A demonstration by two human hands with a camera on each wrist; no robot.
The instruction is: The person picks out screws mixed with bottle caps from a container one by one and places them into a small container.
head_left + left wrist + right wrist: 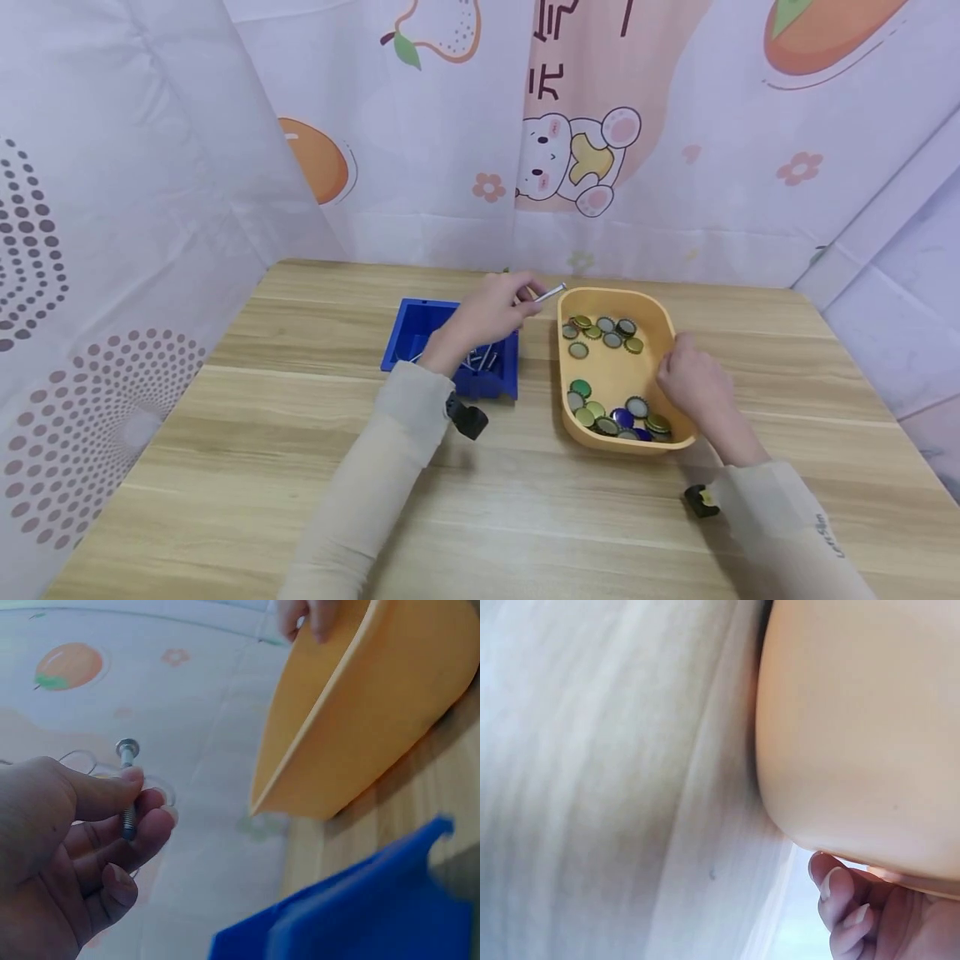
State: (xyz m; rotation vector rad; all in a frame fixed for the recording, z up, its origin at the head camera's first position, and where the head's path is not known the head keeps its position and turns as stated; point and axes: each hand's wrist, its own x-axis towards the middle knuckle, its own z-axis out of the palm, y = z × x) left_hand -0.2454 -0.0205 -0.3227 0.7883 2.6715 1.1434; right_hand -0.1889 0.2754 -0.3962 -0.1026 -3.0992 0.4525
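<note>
Between thumb and fingertips, my left hand (491, 307) pinches a silver bolt (127, 757), its head up and threaded end down in the left wrist view. That hand is above a blue bin (396, 337), which partly shows several metal bolts (483, 358) beneath the wrist. To the right stands a yellow-orange tub (617, 367) with several bottle caps (606, 425) in gold, green, blue and grey. My right hand (697, 379) grips the tub's right rim with curled fingers; in the right wrist view those fingers (840, 889) lie against the rim.
Both containers stand on a wood-grain table (480, 517), the blue bin left of the tub with a gap between them. A printed white curtain (420, 167) hangs behind the table's back edge. Dark wrist cameras (467, 417) sit on both sleeves.
</note>
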